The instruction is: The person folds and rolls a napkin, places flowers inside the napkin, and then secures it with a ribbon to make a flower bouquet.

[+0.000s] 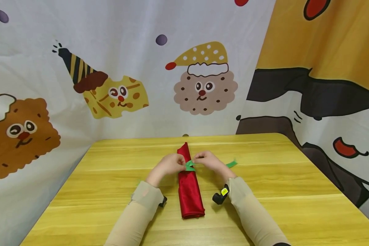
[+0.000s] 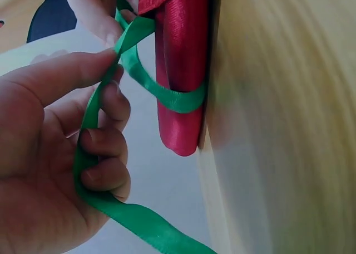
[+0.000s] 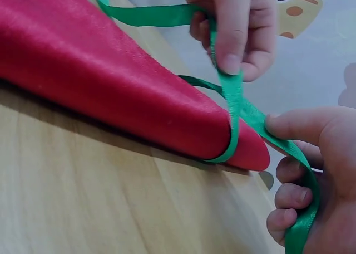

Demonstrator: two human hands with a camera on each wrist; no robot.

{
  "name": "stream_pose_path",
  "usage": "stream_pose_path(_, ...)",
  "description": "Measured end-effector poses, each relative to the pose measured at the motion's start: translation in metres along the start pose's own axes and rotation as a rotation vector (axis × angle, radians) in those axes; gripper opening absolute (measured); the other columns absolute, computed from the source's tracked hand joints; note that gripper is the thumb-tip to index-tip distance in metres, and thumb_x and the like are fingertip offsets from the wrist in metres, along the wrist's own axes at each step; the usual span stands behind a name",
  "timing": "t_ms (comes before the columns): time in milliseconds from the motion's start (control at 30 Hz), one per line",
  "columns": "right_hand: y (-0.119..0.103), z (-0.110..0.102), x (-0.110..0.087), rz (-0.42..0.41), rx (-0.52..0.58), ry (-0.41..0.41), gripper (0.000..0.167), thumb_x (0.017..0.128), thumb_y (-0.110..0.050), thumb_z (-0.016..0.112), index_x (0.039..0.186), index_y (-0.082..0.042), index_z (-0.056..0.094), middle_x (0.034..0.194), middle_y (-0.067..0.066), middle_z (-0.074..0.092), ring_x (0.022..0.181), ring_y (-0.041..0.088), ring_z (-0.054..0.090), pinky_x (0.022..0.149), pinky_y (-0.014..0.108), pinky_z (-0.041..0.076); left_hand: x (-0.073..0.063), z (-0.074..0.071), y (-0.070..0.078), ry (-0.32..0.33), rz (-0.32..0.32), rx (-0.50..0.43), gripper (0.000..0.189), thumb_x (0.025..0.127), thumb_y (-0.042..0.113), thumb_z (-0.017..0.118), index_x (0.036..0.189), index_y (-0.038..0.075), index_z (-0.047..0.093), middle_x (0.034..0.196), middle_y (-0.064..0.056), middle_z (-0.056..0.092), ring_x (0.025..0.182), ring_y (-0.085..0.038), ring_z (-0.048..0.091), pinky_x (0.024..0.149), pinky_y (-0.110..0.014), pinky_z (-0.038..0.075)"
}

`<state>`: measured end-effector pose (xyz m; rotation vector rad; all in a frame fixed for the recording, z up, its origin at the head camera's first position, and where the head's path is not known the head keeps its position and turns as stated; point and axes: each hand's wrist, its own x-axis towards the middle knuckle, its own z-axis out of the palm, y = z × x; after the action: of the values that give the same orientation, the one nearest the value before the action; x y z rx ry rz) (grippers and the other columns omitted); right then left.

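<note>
A red satin cloth [image 1: 190, 194], rolled into a long bundle, lies on the table pointing away from me. Around its upper part loops a green ribbon [image 2: 178, 101], its two ends crossing above the cloth. My left hand [image 1: 173, 163] pinches one ribbon end between thumb and forefinger; in the left wrist view that end runs down over the curled fingers. On the other side my right hand [image 1: 211, 161] pinches the other end, whose tail trails off to the right. Both hands are just above the bundle, one at each side of the crossing.
The wooden table [image 1: 110, 205] reaches back to a curtain [image 1: 160, 126] printed with cartoon biscuits and cheese. A small black camera [image 1: 219, 198] is strapped at the right wrist, another at the left.
</note>
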<state>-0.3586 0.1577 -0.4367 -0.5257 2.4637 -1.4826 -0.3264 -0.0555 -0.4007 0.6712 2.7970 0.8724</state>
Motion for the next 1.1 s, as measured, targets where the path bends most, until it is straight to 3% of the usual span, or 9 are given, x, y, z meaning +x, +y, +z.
stream_pose_path(200, -0.004, 0.003, -0.001, -0.008, -0.021, -0.023, 0.018, 0.093, -0.017, 0.064, 0.102, -0.004, 0.073, 0.102, 0.004, 0.069, 0.103, 0.02, 0.058, 0.093, 0.043, 0.043, 0.0, 0.001, -0.002, 0.026, -0.016, 0.004, 0.007, 0.086, 0.015, 0.069, 0.082, 0.013, 0.063, 0.077, 0.003, 0.059, 0.071, -0.015, 0.052, 0.068, -0.033, 0.045)
stream_pose_path(433, -0.008, 0.001, -0.002, -0.02, -0.018, -0.079, 0.018, 0.095, -0.018, 0.061, 0.102, -0.006, 0.073, 0.104, 0.003, 0.069, 0.106, 0.02, 0.057, 0.096, 0.047, 0.041, 0.001, 0.002, -0.006, -0.008, -0.053, -0.024, 0.021, 0.086, 0.014, 0.07, 0.106, 0.01, 0.068, 0.085, 0.0, 0.062, 0.075, -0.016, 0.054, 0.069, -0.033, 0.046)
stream_pose_path(600, -0.007, -0.002, -0.003, -0.063, -0.05, -0.117, 0.019, 0.095, -0.018, 0.062, 0.1, -0.004, 0.072, 0.1, 0.003, 0.069, 0.099, 0.017, 0.058, 0.091, 0.042, 0.043, 0.001, 0.002, -0.009, -0.029, -0.058, -0.037, 0.005, 0.089, 0.015, 0.069, 0.091, 0.012, 0.071, 0.082, 0.003, 0.063, 0.073, -0.014, 0.052, 0.067, -0.031, 0.044)
stream_pose_path(700, -0.008, -0.006, -0.004, -0.067, -0.074, -0.127, 0.019, 0.095, -0.019, 0.061, 0.1, -0.004, 0.072, 0.098, 0.002, 0.068, 0.094, 0.015, 0.056, 0.086, 0.037, 0.044, 0.0, 0.002, -0.009, -0.036, -0.064, -0.06, 0.006, 0.089, 0.014, 0.068, 0.084, 0.011, 0.068, 0.076, 0.003, 0.06, 0.068, -0.015, 0.05, 0.063, -0.03, 0.042)
stream_pose_path(1100, -0.013, -0.018, -0.007, -0.067, -0.081, -0.165, 0.014, 0.089, -0.015, 0.064, 0.094, -0.004, 0.072, 0.092, 0.001, 0.068, 0.089, 0.015, 0.056, 0.084, 0.036, 0.044, 0.001, 0.002, -0.013, -0.036, -0.086, -0.084, 0.008, 0.089, 0.015, 0.068, 0.082, 0.011, 0.067, 0.074, 0.004, 0.059, 0.067, -0.014, 0.049, 0.061, -0.028, 0.04)
